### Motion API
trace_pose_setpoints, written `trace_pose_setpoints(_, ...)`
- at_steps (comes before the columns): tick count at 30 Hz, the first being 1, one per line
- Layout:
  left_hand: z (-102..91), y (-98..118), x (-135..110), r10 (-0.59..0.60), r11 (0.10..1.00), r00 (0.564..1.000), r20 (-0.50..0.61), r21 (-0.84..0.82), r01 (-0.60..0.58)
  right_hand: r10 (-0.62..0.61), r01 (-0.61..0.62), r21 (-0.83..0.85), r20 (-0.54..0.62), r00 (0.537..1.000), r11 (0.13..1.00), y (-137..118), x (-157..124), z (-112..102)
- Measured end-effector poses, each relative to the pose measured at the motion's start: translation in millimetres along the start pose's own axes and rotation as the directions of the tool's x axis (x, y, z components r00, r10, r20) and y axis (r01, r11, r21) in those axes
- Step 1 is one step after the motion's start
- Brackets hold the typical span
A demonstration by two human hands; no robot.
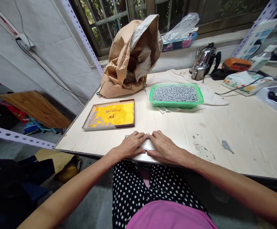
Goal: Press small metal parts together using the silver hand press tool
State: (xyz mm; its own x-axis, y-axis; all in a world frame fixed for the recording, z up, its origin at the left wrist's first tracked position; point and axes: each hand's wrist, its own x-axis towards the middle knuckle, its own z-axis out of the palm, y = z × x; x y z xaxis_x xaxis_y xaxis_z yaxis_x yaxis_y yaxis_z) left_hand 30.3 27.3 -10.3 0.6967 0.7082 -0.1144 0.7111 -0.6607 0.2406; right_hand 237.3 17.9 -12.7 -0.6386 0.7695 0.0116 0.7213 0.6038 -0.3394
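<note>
My left hand point(131, 144) and my right hand point(163, 146) lie side by side, palms down, at the near edge of the pale wooden table point(224, 133). The fingers are stretched out flat over small silvery parts point(145, 147) that peek out between and under them; what these are I cannot make out. To the left beyond the hands lies a shallow box point(110, 115) with a yellow lining and a heap of small metal pieces in its left corner. Farther back stands a green basket point(176, 95) full of the same small metal pieces.
A crumpled brown paper sack point(131, 57) stands at the back of the table. On the right are a metal kettle point(204, 62), an orange device point(236, 64), cables and packages. A window sill with a blue basket point(179, 44) runs behind. A wooden board point(36, 108) leans at left.
</note>
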Motion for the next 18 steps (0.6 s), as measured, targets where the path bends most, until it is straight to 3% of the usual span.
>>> trace_pose_setpoints(4, 0.0, -2, 9, 0.010, 0.999, 1.000, 0.023, -0.032, -0.009, 0.027, -0.027, -0.028, 0.010, 1.000, 0.999, -1, 3, 2)
trace_pose_setpoints(11, 10.2, -10, 13, -0.062, 0.988, 0.992, -0.108, -0.145, 0.046, -0.044, 0.046, -0.057, 0.025, 0.999, 0.997, 9, 22, 9)
trace_pose_setpoints(18, 17.4, -11, 18, -0.119, 0.985, 0.981, -0.151, -0.140, 0.098, -0.086, 0.085, -0.058, -0.018, 0.996, 0.995, 16, 25, 18)
